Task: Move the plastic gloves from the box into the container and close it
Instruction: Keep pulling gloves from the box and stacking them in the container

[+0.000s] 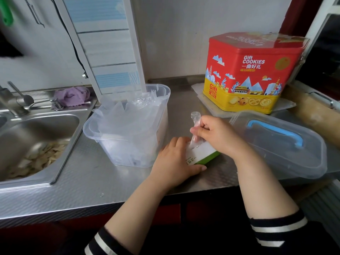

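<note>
A small white and green glove box (pixel 202 153) lies on the steel counter in front of me. My left hand (pixel 174 161) grips the box from the left and holds it down. Above the box's slot, my right hand (pixel 215 133) pinches a clear plastic glove (pixel 195 124) that sticks up out of it. To the left stands an open clear plastic container (pixel 103 126) with several crumpled plastic gloves (pixel 132 115) inside. Its clear lid (pixel 287 144) with a blue handle lies on the counter to the right.
A red and yellow cookie tin (pixel 253 74) stands at the back right on a white board. A steel sink (pixel 33 144) with scraps in it lies to the left, with a tap and a purple cloth (pixel 73 95) behind it. The counter's front edge (pixel 73 208) runs near me.
</note>
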`<state>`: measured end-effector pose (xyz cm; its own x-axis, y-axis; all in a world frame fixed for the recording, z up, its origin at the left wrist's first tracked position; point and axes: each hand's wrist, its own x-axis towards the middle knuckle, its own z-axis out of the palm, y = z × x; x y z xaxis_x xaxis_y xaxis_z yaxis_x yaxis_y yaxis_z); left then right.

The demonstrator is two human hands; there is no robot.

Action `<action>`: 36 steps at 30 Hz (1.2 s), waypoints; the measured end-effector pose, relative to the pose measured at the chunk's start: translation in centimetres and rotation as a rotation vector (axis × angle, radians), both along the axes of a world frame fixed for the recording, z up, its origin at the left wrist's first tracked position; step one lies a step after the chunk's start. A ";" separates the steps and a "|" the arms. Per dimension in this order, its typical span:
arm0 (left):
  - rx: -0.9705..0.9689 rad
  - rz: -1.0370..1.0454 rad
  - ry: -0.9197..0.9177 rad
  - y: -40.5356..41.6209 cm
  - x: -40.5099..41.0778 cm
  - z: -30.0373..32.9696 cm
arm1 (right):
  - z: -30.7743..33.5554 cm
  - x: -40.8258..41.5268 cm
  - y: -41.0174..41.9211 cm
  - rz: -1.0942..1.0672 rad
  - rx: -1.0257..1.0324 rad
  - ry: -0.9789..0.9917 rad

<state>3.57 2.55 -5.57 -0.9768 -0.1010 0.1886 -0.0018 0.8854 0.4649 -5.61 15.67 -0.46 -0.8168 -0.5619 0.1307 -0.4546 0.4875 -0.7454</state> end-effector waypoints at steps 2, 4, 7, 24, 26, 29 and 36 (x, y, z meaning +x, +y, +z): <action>0.025 -0.007 0.016 -0.3 0.0 0.2 | -0.3 -0.2 -0.2 -0.025 -0.054 0.002; 0.057 -0.029 0.025 -0.5 -0.1 0.3 | -0.7 -0.3 -0.2 -0.039 -0.064 0.019; 0.043 -0.039 0.026 -0.7 -0.2 0.1 | -0.8 -0.3 -0.2 0.026 0.006 0.018; 0.038 -0.033 0.085 -1.0 -0.5 -1.0 | -1.1 0.0 -0.1 0.065 0.172 0.067; 0.004 -0.030 0.105 -0.9 -0.4 -1.2 | -0.3 0.4 0.3 0.105 0.133 -0.026; -0.009 -0.019 0.139 -0.9 -0.4 -1.4 | 0.7 -0.2 0.7 -0.003 0.019 -0.119; 0.024 0.025 0.202 -0.4 -0.4 -1.7 | -0.3 0.0 -0.5 -0.021 0.559 0.229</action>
